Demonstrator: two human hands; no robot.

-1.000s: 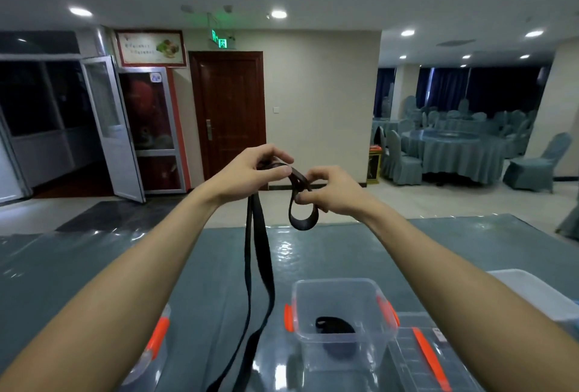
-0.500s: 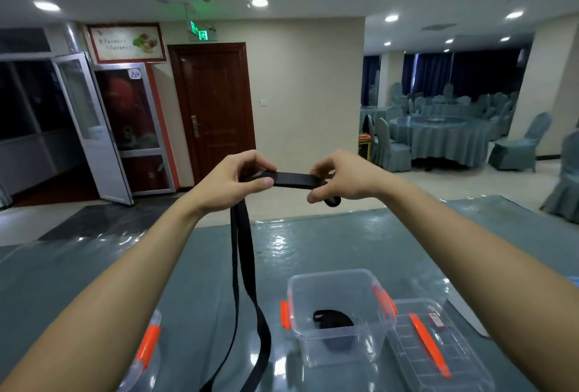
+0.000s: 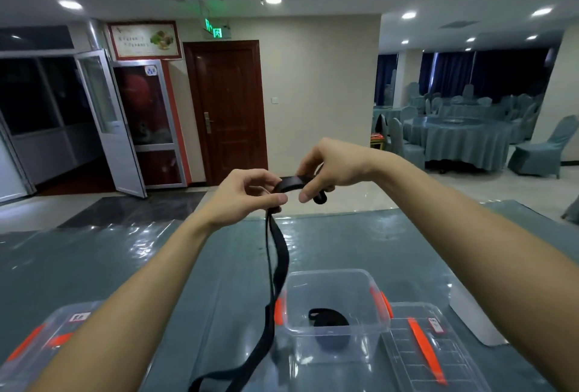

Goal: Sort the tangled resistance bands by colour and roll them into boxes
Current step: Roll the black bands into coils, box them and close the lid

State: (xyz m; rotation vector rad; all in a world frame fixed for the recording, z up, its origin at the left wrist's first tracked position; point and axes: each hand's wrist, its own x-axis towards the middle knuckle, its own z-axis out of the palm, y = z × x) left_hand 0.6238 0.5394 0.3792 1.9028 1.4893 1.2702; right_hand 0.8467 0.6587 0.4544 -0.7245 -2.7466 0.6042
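I hold a black resistance band up above the table with both hands. My left hand pinches it between thumb and fingers where the long loop starts to hang. My right hand grips the short curved end, and a small rolled part shows under its fingers. The rest of the band drops down past the left side of a clear open box with orange clips. Inside that box lies a rolled black band.
The box's clear lid with an orange strip lies right of it. A closed clear box with orange clips sits at the lower left, and a pale flat lid at the right. The table has a shiny grey-green cover.
The flat stretch of band between my hands has shortened and arched as the hands came closer together. The view has shifted slightly. The hanging loop swings a little toward the box.
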